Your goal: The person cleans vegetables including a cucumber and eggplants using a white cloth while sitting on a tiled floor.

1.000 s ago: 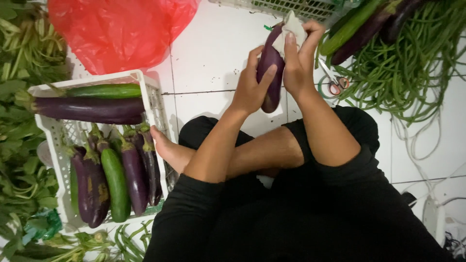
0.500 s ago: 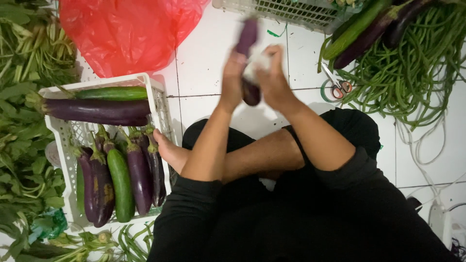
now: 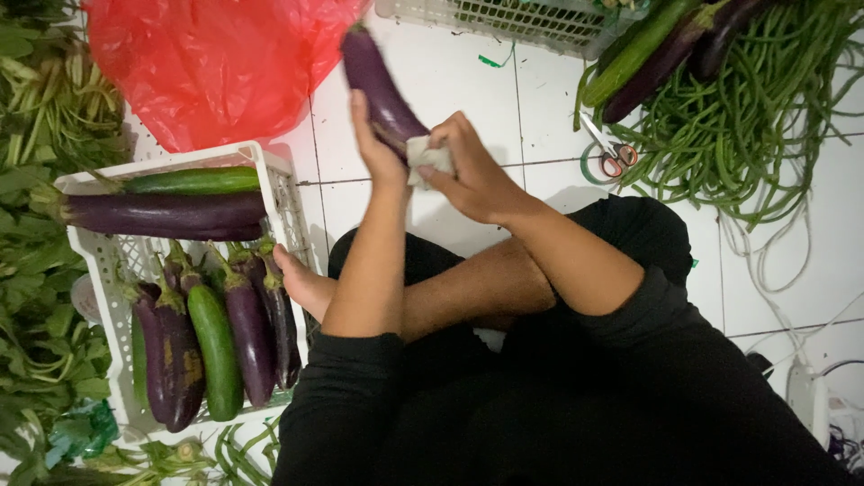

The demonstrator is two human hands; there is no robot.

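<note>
Left hand [image 3: 376, 148] grips eggplant [image 3: 382, 90], raised over white tiles, tip angled toward red bag [image 3: 207, 63]. Right hand [image 3: 472, 171] pinches white cloth [image 3: 428, 158] against it. Crate [image 3: 108, 306] of eggplants at left.

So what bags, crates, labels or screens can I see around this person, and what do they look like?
Red plastic bag: top left on the floor, crumpled, glossy.
White plastic crate: left, slotted, rectangular, holding purple eggplants and green cucumbers.
Second pale crate: top edge, latticed.
No labels, signs or screens show.
</note>
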